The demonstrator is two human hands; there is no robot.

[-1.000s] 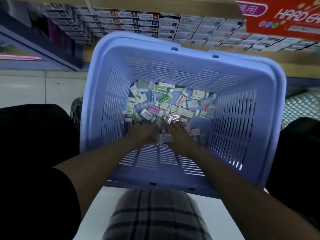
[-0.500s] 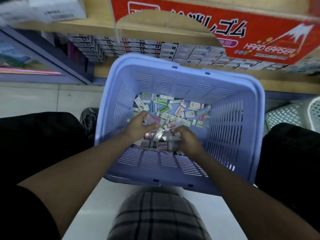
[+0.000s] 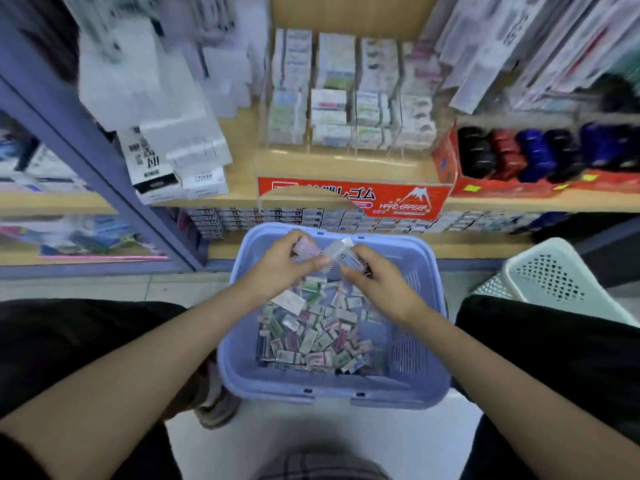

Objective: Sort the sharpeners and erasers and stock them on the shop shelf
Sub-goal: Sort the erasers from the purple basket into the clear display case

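White boxes (image 3: 180,157) are stacked at the left end of the wooden shelf (image 3: 239,181), beside a purple upright (image 3: 104,161). Below, on the floor, a lilac basket (image 3: 239,386) is set between the person's knees, and a pile (image 3: 311,334) of small wrapped erasers and sharpeners is heaped in its bottom. The hands are raised over the far rim of the basket, close together. A pink packet (image 3: 306,247) is pinched in the curled fingers of the left hand (image 3: 277,268). Clear packets (image 3: 341,252) are gripped by the right hand (image 3: 379,284), thumb on top; the two lots are touching or nearly so, which cannot be told through the blur. Farther back, on the shelf, a clear rack (image 3: 346,109) is filled with upright rows of erasers, and a red box (image 3: 353,199) marked HARD ERASER is placed in front of it. To the right, a red tray (image 3: 446,161) is packed with black, red and blue items (image 3: 519,154), too blurred to be named. A white basket (image 3: 550,282) is seen on the floor at the far right.
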